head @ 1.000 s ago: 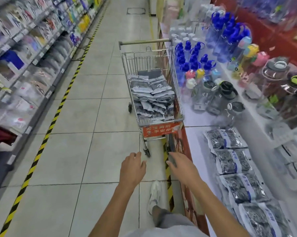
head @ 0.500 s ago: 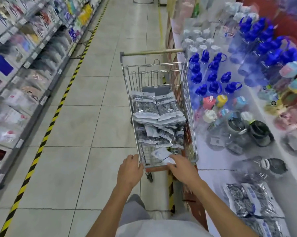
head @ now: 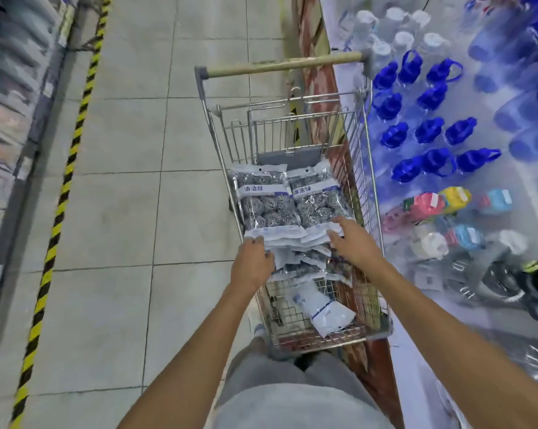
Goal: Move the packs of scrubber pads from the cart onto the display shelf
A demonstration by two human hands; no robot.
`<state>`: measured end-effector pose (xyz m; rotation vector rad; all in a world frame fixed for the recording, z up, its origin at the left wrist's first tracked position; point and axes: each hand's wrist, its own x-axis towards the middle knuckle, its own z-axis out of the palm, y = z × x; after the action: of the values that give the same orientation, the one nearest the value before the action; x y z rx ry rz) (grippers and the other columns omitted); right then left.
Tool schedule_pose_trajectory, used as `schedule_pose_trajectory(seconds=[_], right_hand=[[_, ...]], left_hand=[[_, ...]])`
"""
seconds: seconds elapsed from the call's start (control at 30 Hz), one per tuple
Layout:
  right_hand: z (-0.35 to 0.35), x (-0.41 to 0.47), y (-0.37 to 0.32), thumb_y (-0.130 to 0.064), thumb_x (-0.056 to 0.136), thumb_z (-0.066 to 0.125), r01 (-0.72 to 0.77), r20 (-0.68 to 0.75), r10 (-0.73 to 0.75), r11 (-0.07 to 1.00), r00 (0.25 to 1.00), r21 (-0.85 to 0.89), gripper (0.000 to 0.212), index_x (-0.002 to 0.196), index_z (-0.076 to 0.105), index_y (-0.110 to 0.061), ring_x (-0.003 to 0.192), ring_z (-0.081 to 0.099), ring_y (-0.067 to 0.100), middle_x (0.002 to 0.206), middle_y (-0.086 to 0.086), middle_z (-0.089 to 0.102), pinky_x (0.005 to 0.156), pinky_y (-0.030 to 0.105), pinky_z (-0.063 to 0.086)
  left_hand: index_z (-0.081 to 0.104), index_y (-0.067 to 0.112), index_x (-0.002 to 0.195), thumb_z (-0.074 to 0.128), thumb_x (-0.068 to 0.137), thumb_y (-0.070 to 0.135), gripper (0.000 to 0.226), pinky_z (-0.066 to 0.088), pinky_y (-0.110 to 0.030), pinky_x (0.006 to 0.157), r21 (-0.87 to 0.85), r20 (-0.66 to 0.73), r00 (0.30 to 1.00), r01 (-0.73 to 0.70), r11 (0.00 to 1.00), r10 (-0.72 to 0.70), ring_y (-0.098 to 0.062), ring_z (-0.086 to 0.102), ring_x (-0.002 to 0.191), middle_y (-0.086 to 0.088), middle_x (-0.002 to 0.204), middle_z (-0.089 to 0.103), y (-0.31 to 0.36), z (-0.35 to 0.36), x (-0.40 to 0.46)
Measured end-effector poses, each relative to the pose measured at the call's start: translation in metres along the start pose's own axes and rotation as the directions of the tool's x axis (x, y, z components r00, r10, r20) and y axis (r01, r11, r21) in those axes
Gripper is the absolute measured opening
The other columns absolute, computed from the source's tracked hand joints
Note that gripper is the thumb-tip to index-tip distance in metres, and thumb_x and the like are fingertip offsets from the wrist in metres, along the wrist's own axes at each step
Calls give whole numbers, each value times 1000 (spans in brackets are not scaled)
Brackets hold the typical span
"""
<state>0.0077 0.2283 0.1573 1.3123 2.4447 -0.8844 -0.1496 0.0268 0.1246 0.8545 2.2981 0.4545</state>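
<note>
My left hand [head: 251,264] and right hand [head: 352,243] reach into the wire shopping cart [head: 362,144]; both rest on the near edges of the clear packs of steel scrubber pads [head: 287,205], and I cannot tell if they grasp; the stack looks mostly full, so I judge much remains for the white display shelf [head: 416,366] beside my right hand.

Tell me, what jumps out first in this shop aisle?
A wire cart beside the display shelf holds stacked packs of scrubber pads. Both hands reach into it, left hand and right hand on the stacks' near edges. Blue-capped bottles crowd the shelf to the right.
</note>
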Motion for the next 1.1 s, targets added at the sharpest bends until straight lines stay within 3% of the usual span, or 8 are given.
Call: schedule_pose_trajectory(seconds=[0.13,0.33,0.5,0.67,0.73,0.83,1.0,1.1], right_hand=[[-5,59,3,-36,104,56,-101,2,101,995,995,4,47,141,52,-6,118,60,35,136,19,59,98,44,49],[3,134,24,-39,101,60,-244,60,239,967,969,80,61,148,41,-5,124,56,38,142,21,53,105,49,46],[9,167,34,-49,100,58,-356,137,333,909,933,217,72,154,33,-8,138,47,41,154,19,45,116,53,38],[9,185,37,-55,92,66,-416,170,381,857,909,304,82,149,38,-3,130,54,40,144,19,52,104,39,44],[7,190,35,-52,91,70,-457,223,402,823,888,337,86,150,37,2,132,52,38,146,17,51,99,35,44],[5,198,38,-56,82,76,-490,290,401,782,869,386,101,156,31,-4,142,43,38,158,18,41,115,48,39],[3,192,46,-39,80,85,-520,388,361,711,848,474,102,158,27,-9,143,40,34,158,14,39,117,50,34],[5,178,48,-25,84,83,-509,384,341,671,858,539,92,156,28,-6,138,43,29,155,13,42,117,46,32]], left_hand=[[49,4,143,56,96,17,49,49,-51,105,-8,60,997,41,999,-40,-38,50,129,-21,140,48,5,-9,74],[55,0,127,62,89,1,39,56,-49,92,-128,-11,964,261,957,-264,-36,58,105,-21,120,54,4,-4,150],[39,11,147,77,88,20,71,57,-32,74,-258,26,885,455,853,-464,-26,65,100,-6,120,61,5,13,179],[38,19,151,82,80,48,89,60,-52,91,-374,54,774,602,706,-631,-37,64,112,-19,144,46,0,23,207],[37,17,153,82,82,47,89,55,-53,101,-346,82,755,633,692,-650,-41,59,122,-22,149,40,2,26,209],[38,17,152,88,74,47,97,51,-55,106,-323,77,744,648,690,-664,-42,53,131,-20,148,44,-2,32,216],[48,8,134,89,73,6,74,57,-29,65,-625,251,729,625,468,-637,-20,70,90,-11,113,69,0,26,209],[55,3,127,88,73,3,64,60,-33,68,-696,369,753,612,375,-544,-24,75,87,-14,107,74,5,15,191]])
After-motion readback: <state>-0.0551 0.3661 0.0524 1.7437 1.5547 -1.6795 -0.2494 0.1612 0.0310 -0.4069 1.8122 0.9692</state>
